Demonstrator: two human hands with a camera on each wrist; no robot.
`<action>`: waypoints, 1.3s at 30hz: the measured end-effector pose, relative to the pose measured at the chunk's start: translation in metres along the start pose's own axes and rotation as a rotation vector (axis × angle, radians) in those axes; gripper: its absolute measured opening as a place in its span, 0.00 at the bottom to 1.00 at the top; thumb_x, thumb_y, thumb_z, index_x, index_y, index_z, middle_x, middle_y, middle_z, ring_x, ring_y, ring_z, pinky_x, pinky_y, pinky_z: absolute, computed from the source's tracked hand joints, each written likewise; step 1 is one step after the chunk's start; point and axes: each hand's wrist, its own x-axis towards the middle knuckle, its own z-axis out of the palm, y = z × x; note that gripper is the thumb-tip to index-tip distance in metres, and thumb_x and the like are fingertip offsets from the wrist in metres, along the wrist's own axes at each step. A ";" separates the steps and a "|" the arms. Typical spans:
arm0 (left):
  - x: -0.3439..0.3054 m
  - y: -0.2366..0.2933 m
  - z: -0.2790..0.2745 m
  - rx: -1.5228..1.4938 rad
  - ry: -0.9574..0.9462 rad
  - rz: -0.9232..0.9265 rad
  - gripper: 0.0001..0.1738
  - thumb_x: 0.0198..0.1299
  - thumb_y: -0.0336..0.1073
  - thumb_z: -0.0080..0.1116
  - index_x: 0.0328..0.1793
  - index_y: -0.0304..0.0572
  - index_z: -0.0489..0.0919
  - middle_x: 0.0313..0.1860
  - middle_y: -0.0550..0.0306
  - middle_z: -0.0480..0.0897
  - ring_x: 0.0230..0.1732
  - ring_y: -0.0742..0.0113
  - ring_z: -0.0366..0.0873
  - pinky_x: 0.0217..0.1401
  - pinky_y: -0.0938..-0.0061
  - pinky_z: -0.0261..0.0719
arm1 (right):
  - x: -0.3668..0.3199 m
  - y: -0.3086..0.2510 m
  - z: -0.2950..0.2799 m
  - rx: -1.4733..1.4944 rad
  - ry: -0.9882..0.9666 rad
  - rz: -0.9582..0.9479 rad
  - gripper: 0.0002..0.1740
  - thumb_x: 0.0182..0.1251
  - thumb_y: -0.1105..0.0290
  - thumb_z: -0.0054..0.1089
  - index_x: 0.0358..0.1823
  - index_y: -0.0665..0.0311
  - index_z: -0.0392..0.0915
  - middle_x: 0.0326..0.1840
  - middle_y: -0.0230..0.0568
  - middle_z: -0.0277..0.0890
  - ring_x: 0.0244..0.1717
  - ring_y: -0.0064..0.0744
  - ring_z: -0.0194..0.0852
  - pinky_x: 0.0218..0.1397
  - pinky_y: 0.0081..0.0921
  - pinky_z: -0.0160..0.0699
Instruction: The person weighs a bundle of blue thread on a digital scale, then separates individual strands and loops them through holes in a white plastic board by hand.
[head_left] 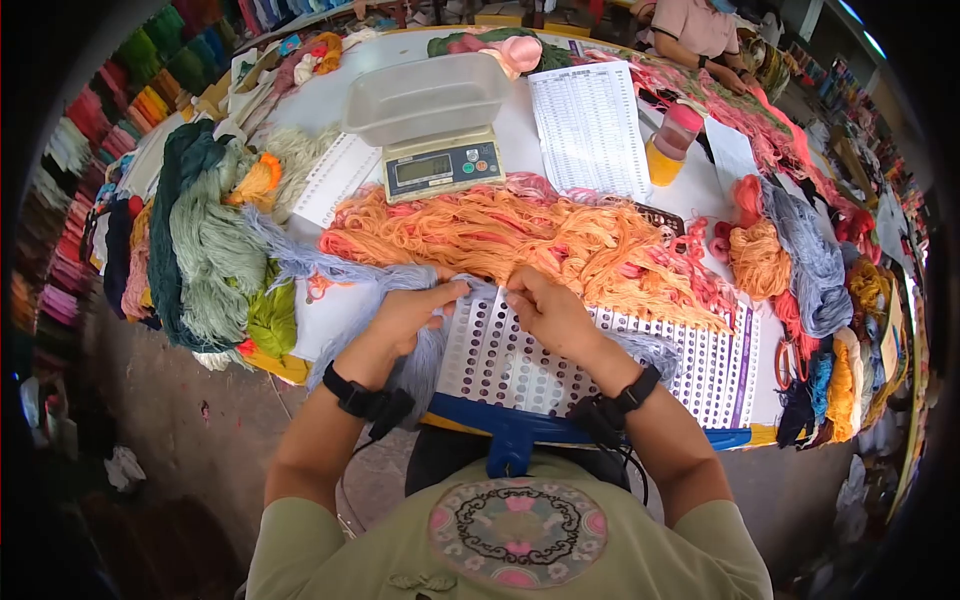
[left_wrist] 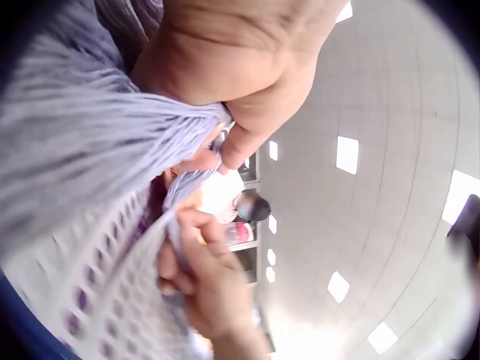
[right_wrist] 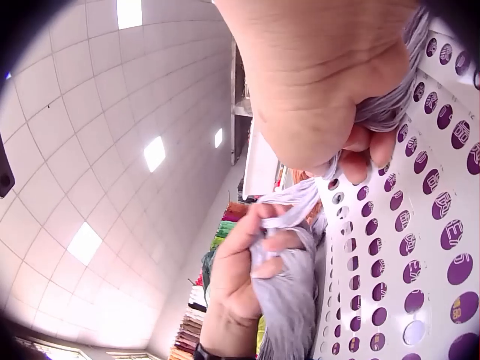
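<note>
A pale lavender-blue yarn skein (head_left: 410,345) runs between both hands above a white card with rows of punched holes (head_left: 515,365). The left hand (head_left: 408,312) grips the skein, thumb on top, as the right wrist view also shows, with yarn (right_wrist: 289,300) hanging below its fingers. To its right, the right hand (head_left: 552,312) pinches the strands with curled fingers. In the left wrist view, the right hand (left_wrist: 214,277) holds the narrow twisted part of the yarn (left_wrist: 184,187). More lavender yarn (head_left: 645,350) lies on the card beyond the right hand.
Orange and pink yarn (head_left: 490,235) is heaped just beyond the hands. Behind it stand a scale (head_left: 443,165) with a clear plastic tub (head_left: 425,100), printed sheets (head_left: 590,130) and a jar (head_left: 673,145). Skeins line both sides; another person (head_left: 700,40) sits across the table.
</note>
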 end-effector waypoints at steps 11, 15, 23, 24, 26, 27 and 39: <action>0.000 0.025 0.045 0.585 -0.432 0.072 0.17 0.66 0.39 0.49 0.59 0.50 0.75 0.38 0.61 0.86 0.21 0.79 0.73 0.18 0.84 0.63 | 0.008 0.021 -0.006 0.223 -0.200 -0.098 0.19 0.64 0.66 0.64 0.54 0.64 0.75 0.38 0.46 0.79 0.39 0.26 0.79 0.43 0.26 0.77; 0.005 0.035 0.028 0.215 -0.507 -0.120 0.12 0.66 0.38 0.53 0.53 0.48 0.77 0.40 0.57 0.86 0.25 0.81 0.75 0.18 0.85 0.65 | 0.003 0.001 -0.016 -0.011 -0.162 -0.154 0.18 0.66 0.56 0.60 0.49 0.62 0.78 0.32 0.45 0.81 0.35 0.41 0.83 0.40 0.32 0.78; -0.027 0.043 -0.099 -0.863 -0.150 0.111 0.12 0.67 0.36 0.56 0.54 0.42 0.74 0.40 0.59 0.79 0.27 0.81 0.68 0.16 0.92 0.57 | 0.009 0.002 -0.017 -0.038 -0.221 0.096 0.26 0.73 0.41 0.40 0.46 0.57 0.71 0.18 0.35 0.77 0.26 0.34 0.80 0.34 0.32 0.75; -0.020 0.044 -0.114 -1.046 -0.165 0.087 0.12 0.67 0.34 0.54 0.54 0.41 0.74 0.40 0.59 0.78 0.28 0.81 0.67 0.17 0.91 0.59 | 0.009 0.002 -0.017 -0.023 -0.206 0.073 0.25 0.74 0.42 0.40 0.44 0.58 0.69 0.17 0.34 0.75 0.24 0.30 0.78 0.32 0.29 0.73; -0.004 0.032 -0.129 -0.859 0.233 0.228 0.13 0.67 0.35 0.54 0.55 0.42 0.74 0.40 0.60 0.78 0.28 0.80 0.68 0.20 0.88 0.61 | 0.009 -0.004 -0.018 -0.048 -0.225 0.124 0.23 0.73 0.43 0.41 0.49 0.53 0.73 0.20 0.35 0.79 0.29 0.37 0.82 0.37 0.35 0.76; 0.000 0.031 -0.133 -0.647 0.607 0.359 0.13 0.67 0.35 0.54 0.56 0.43 0.74 0.40 0.62 0.78 0.28 0.79 0.68 0.22 0.86 0.63 | 0.008 -0.006 -0.017 -0.071 -0.202 0.119 0.22 0.72 0.44 0.43 0.48 0.53 0.73 0.22 0.35 0.80 0.30 0.38 0.83 0.38 0.35 0.76; 0.013 0.021 0.019 0.885 -0.171 0.410 0.16 0.63 0.47 0.56 0.39 0.41 0.81 0.30 0.48 0.80 0.37 0.58 0.79 0.40 0.65 0.74 | 0.008 -0.001 -0.005 -0.184 0.036 -0.111 0.09 0.63 0.66 0.58 0.42 0.59 0.72 0.27 0.44 0.79 0.29 0.44 0.80 0.34 0.38 0.76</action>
